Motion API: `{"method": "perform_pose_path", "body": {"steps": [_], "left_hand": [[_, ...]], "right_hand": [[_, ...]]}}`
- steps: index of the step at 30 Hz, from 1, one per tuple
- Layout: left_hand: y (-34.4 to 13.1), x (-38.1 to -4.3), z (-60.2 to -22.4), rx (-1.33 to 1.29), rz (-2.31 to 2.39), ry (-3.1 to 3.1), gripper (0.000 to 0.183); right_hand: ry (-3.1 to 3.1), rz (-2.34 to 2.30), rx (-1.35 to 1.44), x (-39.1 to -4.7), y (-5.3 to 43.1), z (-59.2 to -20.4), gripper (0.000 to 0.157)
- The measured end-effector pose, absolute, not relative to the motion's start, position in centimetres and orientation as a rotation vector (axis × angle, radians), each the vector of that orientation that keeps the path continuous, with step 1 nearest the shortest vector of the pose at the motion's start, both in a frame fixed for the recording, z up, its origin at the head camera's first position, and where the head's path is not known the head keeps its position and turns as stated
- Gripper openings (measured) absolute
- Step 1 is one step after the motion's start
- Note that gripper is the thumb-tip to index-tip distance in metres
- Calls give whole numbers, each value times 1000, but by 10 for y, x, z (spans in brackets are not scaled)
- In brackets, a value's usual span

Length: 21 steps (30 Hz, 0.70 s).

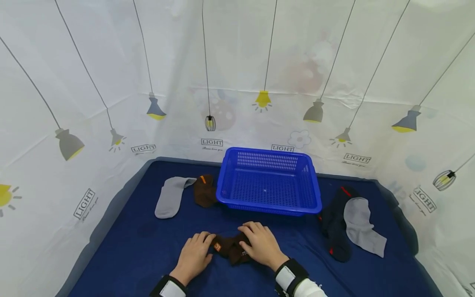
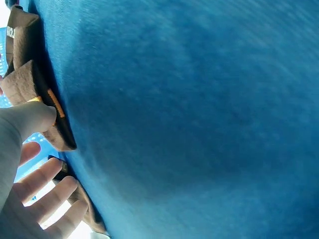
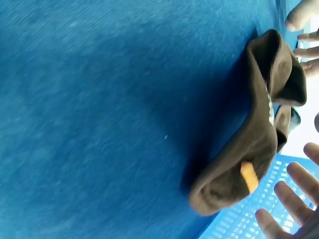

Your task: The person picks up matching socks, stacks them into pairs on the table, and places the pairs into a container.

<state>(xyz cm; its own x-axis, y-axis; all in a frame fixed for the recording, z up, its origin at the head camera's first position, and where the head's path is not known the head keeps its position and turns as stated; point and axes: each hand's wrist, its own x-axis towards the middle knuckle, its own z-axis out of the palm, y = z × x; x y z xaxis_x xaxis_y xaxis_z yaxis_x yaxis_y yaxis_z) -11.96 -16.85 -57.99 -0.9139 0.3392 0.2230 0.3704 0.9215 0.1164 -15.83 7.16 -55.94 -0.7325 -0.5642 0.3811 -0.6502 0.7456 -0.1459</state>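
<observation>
The left hand's [image 1: 193,255] fingers were loosely extended, gripping nothing firmly; in the left wrist view its thumb lay across the end of the brown sock [image 1: 226,247], over an orange mark, while the other fingers spread apart. The right hand's [image 1: 264,245] fingers were likewise relaxed and slightly bent over the other end; whether they touched the fabric could not be told.

Between the hands, the brown sock lay bunched on the worktop [image 1: 126,251], soft and matte, with a folded flap, an open loop and small pale lettering. Whether the folds made one sock or two was unclear.

Beyond it stood the basket [image 1: 269,206], a blue plastic rectangle with a smooth rolled rim, slotted walls and a perforated floor. Just beside its left side was another brown sock [image 1: 204,194], orange-striped and crumpled, met by the narrow end of a smooth, flat grey sock [image 1: 168,202]. To the basket's right, dark fabric with red accents [image 1: 334,227] lay in a long heap, touching a wavy-edged light sock [image 1: 358,220].

Dark blue cloth with fine creases covered the worktop; behind it hung a pale, wrinkled curtain [image 1: 237,49] printed with lamps.
</observation>
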Motion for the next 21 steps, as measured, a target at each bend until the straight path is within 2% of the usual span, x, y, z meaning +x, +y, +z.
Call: {"method": "perform_pose_path", "body": {"steps": [21], "left_hand": [[-178,-119,-583,-494,-232,-2895,44]], "right_hand": [[-2722,210,1150,-156,27,-571,46]]}}
